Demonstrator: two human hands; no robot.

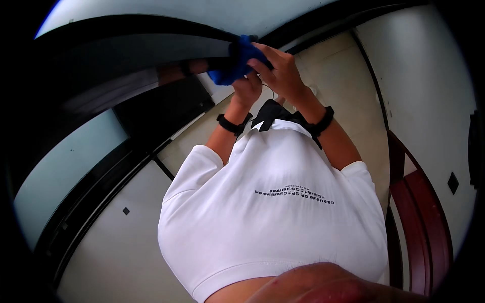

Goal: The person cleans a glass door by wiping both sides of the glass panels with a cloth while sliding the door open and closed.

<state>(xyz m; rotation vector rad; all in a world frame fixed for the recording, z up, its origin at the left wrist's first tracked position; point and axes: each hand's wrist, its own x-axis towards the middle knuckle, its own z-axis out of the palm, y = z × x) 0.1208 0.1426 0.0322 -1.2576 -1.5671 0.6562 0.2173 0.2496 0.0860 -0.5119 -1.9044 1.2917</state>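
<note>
At dark panel [166,49], rumpled blue cloth [244,56]

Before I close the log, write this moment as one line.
left hand: at blue cloth, grip unclear; right hand: gripping cloth; dark panel: beside cloth

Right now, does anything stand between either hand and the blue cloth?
Nothing visible: the left hand and the right hand both appear to touch the blue cloth directly, beside the dark glossy panel.
</note>
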